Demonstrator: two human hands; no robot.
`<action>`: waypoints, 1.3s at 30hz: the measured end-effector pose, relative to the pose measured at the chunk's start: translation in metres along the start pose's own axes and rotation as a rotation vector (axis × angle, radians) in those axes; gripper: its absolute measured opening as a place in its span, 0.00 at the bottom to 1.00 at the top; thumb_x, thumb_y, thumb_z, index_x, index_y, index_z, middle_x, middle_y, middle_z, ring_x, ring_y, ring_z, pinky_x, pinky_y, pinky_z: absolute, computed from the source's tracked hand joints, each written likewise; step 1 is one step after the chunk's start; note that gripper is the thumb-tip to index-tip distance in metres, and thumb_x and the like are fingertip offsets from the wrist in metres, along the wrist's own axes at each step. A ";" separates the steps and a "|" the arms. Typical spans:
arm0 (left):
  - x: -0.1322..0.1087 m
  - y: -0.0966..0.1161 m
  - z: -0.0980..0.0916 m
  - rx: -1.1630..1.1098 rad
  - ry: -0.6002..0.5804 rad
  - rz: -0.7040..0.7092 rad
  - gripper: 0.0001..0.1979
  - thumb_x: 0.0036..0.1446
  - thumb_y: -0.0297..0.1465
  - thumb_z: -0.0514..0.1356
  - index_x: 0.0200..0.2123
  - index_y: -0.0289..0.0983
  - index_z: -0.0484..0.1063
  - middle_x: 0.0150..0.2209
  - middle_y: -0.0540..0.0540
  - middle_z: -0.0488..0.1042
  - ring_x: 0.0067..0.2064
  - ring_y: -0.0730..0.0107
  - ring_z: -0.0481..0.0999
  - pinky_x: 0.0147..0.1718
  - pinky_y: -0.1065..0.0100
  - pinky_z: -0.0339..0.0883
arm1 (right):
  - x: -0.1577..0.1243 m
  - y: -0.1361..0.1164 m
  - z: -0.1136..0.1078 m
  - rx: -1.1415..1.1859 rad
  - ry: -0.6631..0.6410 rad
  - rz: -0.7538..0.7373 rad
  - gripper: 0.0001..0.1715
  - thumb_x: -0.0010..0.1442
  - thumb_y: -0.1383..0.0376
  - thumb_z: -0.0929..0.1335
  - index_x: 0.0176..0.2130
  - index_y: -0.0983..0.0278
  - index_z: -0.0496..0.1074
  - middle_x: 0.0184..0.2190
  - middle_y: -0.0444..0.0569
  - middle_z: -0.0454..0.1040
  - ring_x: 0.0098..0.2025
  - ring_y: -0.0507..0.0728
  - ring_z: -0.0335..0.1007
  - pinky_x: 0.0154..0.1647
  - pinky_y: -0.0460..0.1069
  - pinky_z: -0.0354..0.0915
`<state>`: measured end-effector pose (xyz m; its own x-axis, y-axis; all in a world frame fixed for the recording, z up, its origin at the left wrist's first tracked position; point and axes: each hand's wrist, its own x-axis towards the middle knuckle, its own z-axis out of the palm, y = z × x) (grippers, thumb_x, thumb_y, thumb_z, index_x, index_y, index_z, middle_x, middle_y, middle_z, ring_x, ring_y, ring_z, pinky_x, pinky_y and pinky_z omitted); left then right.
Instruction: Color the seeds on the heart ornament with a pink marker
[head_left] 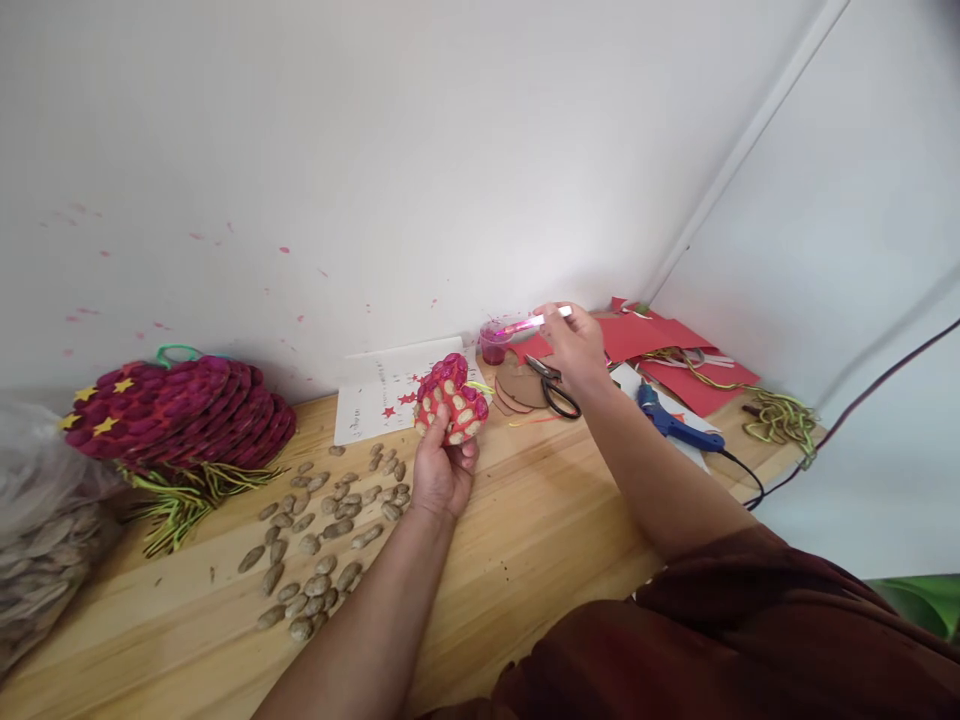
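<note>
My left hand is closed round a small round craft piece covered with seeds, partly painted red-pink, and holds it up above the wooden table. My right hand pinches a paintbrush with a pink-stained handle. The brush tip reaches toward a small pot of pink paint by the wall. Both hands are a short way apart, the right one further back.
Loose pale seeds lie scattered left of my left arm. A stack of painted purple-red pieces sits at far left, beside a plastic bag. Scissors, a blue glue gun, red paper and a white sheet lie at the back.
</note>
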<state>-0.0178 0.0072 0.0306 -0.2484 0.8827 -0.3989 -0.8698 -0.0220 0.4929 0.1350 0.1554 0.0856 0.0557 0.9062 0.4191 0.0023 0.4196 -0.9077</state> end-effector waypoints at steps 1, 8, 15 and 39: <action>0.000 0.000 0.000 0.002 -0.001 -0.001 0.13 0.60 0.36 0.72 0.38 0.38 0.71 0.24 0.56 0.70 0.16 0.82 0.61 0.13 0.79 0.50 | -0.006 -0.006 -0.003 0.092 0.001 0.035 0.27 0.59 0.39 0.75 0.36 0.60 0.77 0.24 0.39 0.68 0.30 0.52 0.66 0.38 0.49 0.64; -0.001 0.003 -0.003 0.023 -0.041 -0.005 0.15 0.62 0.39 0.71 0.34 0.39 0.68 0.22 0.57 0.65 0.16 0.82 0.58 0.12 0.78 0.47 | -0.056 -0.027 -0.011 0.303 -0.132 0.227 0.31 0.50 0.37 0.80 0.32 0.60 0.76 0.26 0.42 0.69 0.28 0.51 0.63 0.30 0.49 0.61; -0.002 0.005 -0.006 0.033 -0.104 -0.010 0.17 0.65 0.39 0.69 0.31 0.38 0.67 0.21 0.57 0.61 0.16 0.82 0.57 0.12 0.78 0.47 | -0.069 -0.021 -0.006 0.320 -0.234 0.203 0.32 0.50 0.36 0.80 0.30 0.60 0.78 0.25 0.42 0.68 0.29 0.52 0.59 0.30 0.49 0.60; 0.001 0.005 -0.012 0.028 -0.152 -0.013 0.17 0.67 0.37 0.67 0.29 0.38 0.67 0.20 0.57 0.59 0.15 0.82 0.56 0.12 0.77 0.45 | -0.075 -0.017 -0.004 0.254 -0.327 0.087 0.30 0.61 0.37 0.75 0.33 0.60 0.76 0.23 0.40 0.62 0.26 0.51 0.57 0.27 0.48 0.61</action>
<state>-0.0277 0.0030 0.0237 -0.1681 0.9437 -0.2848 -0.8597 0.0010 0.5108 0.1347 0.0805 0.0695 -0.2755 0.8903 0.3626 -0.2370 0.3027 -0.9232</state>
